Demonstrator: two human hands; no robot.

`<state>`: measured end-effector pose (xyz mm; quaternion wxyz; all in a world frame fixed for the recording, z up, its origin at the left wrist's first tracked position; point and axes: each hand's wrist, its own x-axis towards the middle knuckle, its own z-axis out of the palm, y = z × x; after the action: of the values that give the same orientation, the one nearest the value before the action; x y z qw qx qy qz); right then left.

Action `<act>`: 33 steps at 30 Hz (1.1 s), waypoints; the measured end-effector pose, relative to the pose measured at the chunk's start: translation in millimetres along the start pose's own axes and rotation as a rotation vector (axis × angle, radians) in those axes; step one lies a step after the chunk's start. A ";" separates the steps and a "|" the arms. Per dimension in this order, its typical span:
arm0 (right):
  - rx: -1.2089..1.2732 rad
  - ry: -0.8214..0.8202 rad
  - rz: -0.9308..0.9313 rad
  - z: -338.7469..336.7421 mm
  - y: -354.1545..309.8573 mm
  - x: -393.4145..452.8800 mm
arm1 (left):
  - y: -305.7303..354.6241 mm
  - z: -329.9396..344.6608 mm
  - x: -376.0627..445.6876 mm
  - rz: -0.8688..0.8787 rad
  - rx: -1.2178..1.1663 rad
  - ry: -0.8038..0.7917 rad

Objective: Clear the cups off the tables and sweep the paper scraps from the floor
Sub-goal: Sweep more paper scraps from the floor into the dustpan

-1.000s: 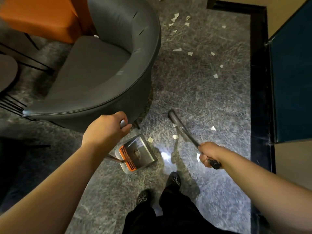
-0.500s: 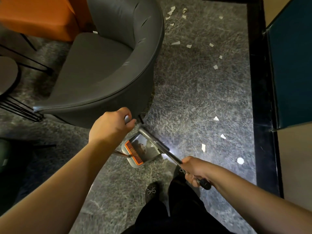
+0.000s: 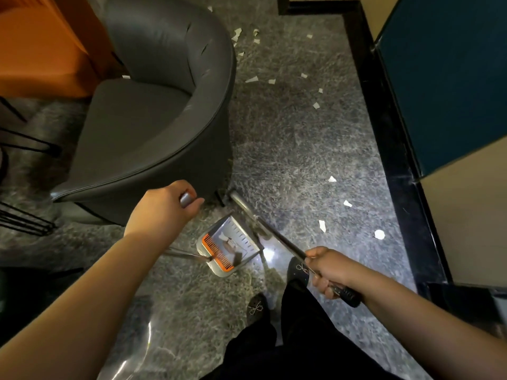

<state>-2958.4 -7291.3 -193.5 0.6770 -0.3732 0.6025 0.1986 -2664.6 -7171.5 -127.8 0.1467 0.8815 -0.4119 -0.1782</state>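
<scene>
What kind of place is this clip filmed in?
Probably a lounge or cafe seating area, not a home kitchen: a grey tub armchair beside an orange seat, polished grey stone floor with black border, and a teal wall panel.

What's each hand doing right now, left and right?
Left hand: closed around the top of the dustpan handle.
Right hand: closed around the broom handle.

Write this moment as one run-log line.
left hand: grips dustpan handle | right hand: grips broom | scraps: on floor
</scene>
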 end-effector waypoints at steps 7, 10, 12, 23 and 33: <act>0.164 0.110 -0.058 -15.4 23.8 -9.4 | 39.9 -6.7 -2.7 0.178 -0.006 -0.067; 0.220 0.134 -0.077 -33.8 33.4 -13.9 | 67.7 3.6 4.0 0.245 -0.007 -0.104; 0.249 0.159 -0.071 -50.6 41.2 -15.9 | 89.8 13.8 10.9 0.285 0.000 -0.121; 0.368 0.255 -0.006 -164.9 83.3 -17.4 | 207.5 97.2 30.1 0.369 0.049 -0.182; -0.102 0.207 -0.025 -260.4 77.3 19.8 | 298.5 149.5 47.8 0.344 0.185 -0.193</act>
<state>-3184.0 -7439.1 -231.9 0.5935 -0.4331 0.6538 0.1810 -2902.3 -7409.8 -149.6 0.0533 0.7868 -0.5828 -0.1958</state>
